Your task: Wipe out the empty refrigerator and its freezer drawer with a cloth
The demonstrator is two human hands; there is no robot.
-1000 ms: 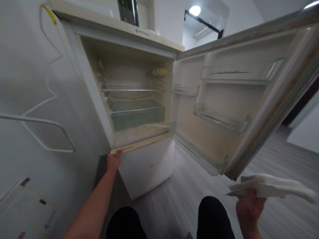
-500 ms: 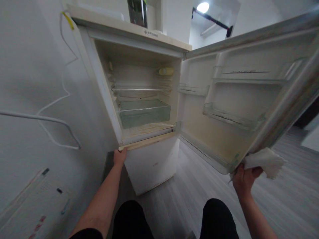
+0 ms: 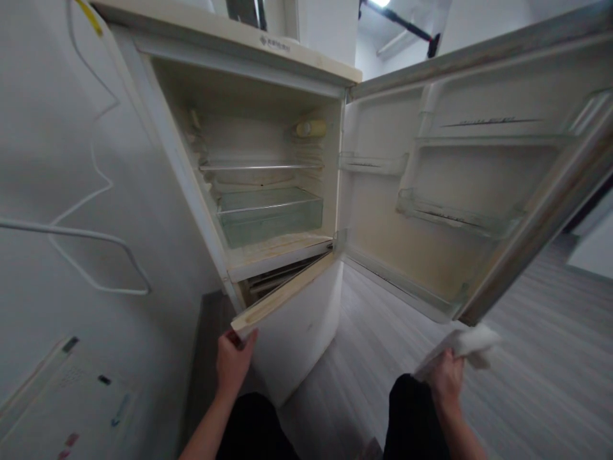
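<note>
In the head view stands a white two-door refrigerator [image 3: 167, 140]. Its lower door [image 3: 297, 338] is partly swung out, and a dark gap shows the compartment behind it. My left hand [image 3: 234, 358] grips that door by its upper left corner, fingers curled behind the edge. The upper door [image 3: 460, 191] hangs wide to the right. Below its bottom corner, my right hand [image 3: 447, 377] is closed around a crumpled white cloth [image 3: 474, 342], near my right knee. Inside the upper compartment are a glass shelf [image 3: 263, 165] and a clear drawer [image 3: 272, 217]; brownish stains mark the floor below the drawer.
A white wall with a loose white cable [image 3: 76, 233] runs along the left. Clear door bins [image 3: 445, 217] line the upper door. A yellowish lamp cover [image 3: 311, 128] sits inside at upper right. Grey wood-look floor [image 3: 531, 345] spreads to the right; my knees are at the bottom.
My left hand has pulled the lower door from closed to partly open. My right hand, with the cloth, has left the upper door's corner and moved down and left.
</note>
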